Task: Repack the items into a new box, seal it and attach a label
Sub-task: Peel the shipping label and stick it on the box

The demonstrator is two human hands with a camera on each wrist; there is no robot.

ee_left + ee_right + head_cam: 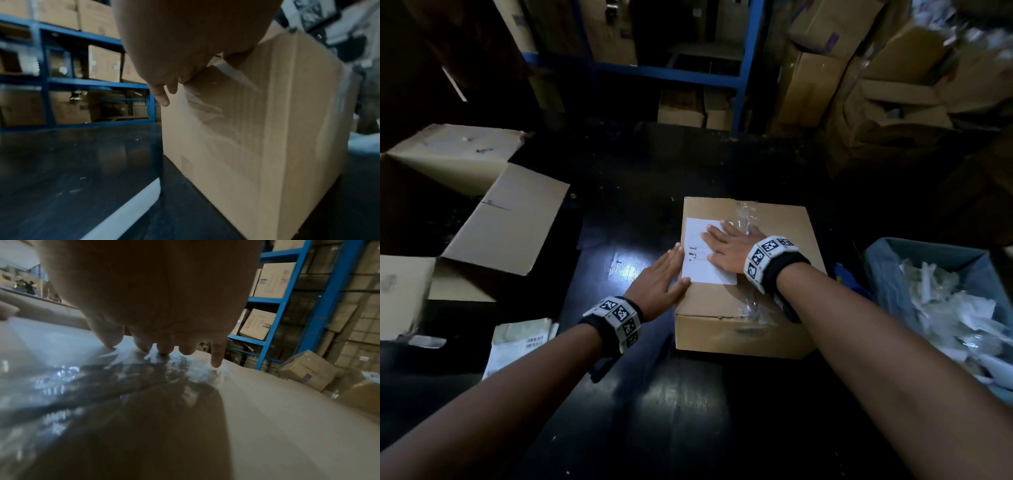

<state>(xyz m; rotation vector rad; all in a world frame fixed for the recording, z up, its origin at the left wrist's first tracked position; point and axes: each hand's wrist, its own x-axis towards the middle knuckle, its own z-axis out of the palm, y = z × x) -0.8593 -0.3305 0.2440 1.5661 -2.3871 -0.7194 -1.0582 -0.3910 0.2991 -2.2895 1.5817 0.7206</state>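
Box (774, 298) sits taped shut on the dark table (688, 411), white label (705, 267) on top. Right hand (729, 246) presses flat, fingers spread, on it; left hand (661, 281), fingers straight, steadies the box's left edge.

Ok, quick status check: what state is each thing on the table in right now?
Small box: closed, taped shut.
Label: flat on the box top, near its left edge.
Right hand: flat, pressing the label.
Left hand: fingers straight, against the box's left edge.
Big box: open, flaps spread.
Bin: holds plastic wrappers.
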